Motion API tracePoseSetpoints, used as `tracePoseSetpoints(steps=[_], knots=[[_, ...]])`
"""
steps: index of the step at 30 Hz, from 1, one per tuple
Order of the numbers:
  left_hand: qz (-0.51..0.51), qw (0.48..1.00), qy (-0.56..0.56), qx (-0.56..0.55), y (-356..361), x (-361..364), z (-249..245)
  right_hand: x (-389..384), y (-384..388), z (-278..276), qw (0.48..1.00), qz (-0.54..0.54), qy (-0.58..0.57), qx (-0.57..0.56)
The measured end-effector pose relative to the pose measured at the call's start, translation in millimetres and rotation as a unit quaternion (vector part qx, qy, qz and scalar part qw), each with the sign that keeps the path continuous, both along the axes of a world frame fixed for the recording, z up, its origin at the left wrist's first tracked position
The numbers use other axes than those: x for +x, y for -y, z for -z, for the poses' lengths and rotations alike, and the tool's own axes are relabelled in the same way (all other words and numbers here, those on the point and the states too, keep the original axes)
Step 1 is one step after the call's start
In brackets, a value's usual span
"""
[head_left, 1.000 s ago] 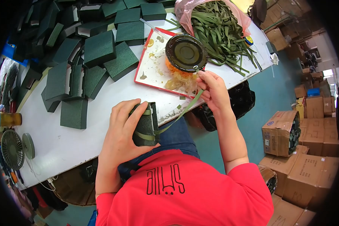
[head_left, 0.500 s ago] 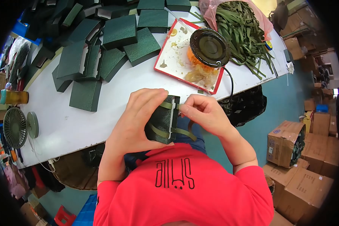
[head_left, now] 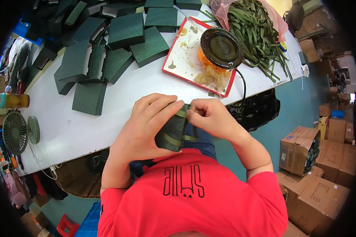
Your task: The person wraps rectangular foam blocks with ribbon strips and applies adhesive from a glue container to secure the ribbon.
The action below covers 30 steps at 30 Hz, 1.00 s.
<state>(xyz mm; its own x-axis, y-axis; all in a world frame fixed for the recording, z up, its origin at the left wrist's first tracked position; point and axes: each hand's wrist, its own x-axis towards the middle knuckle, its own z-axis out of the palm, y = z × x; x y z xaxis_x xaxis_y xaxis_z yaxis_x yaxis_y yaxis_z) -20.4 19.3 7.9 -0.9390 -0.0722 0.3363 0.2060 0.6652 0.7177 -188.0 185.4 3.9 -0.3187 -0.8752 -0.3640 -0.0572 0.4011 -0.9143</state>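
My left hand is wrapped around a small dark green textured box, held in front of my shirt at the table's edge. Two olive-green ribbons cross its face. The lower ribbon sticks out past the right side with its end loose. At the box's upper right edge, my right hand is closed in a pinch around the upper ribbon; its end is hidden by the fingers.
More green boxes are piled at the table's left and back. A red-rimmed tray carries a glue pot with a dark round lid. Olive ribbons spill from a pink bag. Cartons stand on the floor at right.
The box has turned, so the pale slit along its right side no longer shows. My right hand has closed in against the box edge with the ribbon end.
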Motion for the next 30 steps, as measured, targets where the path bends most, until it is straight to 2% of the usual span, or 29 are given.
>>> tracePoseSetpoints(steps=[3, 6, 10, 13, 14, 18, 20, 24, 30], knots=[[-0.006, 1.0, 0.012, -0.007, -2.1, -0.1, 1.4, -4.4, -0.2, 5.9, 1.0, -0.01, -0.009, 0.021], [-0.017, 1.0, 0.015, -0.016, -1.2, -0.2, 2.4, -4.9, 0.8, 8.4, 0.997, 0.009, 0.078, -0.001], [-0.03, 0.999, -0.004, 0.031, 1.8, 1.9, 3.6, -10.4, -8.5, 10.0, 0.98, 0.161, 0.085, -0.077], [-0.035, 0.999, 0.002, 0.025, 2.9, 3.1, 4.3, -4.9, -10.8, 17.2, 0.943, 0.3, 0.022, -0.145], [-0.035, 0.999, 0.002, 0.024, 2.9, 3.4, 4.6, -3.0, -12.0, 18.1, 0.94, 0.306, 0.002, -0.15], [-0.035, 0.999, -0.006, 0.016, 2.5, 3.2, 4.8, 8.6, -14.8, 24.2, 0.942, 0.269, -0.055, -0.191], [-0.038, 0.999, 0.004, 0.0, 0.6, 2.1, 5.0, 10.1, -14.9, 24.9, 0.955, 0.214, -0.09, -0.185], [-0.036, 0.999, 0.025, -0.022, -4.2, 1.1, 3.0, 19.0, -5.1, 10.9, 0.978, 0.132, -0.131, -0.099], [-0.025, 0.998, 0.037, -0.043, -6.1, 0.9, 2.6, 13.3, -7.0, 10.9, 0.992, 0.097, -0.075, -0.025]])
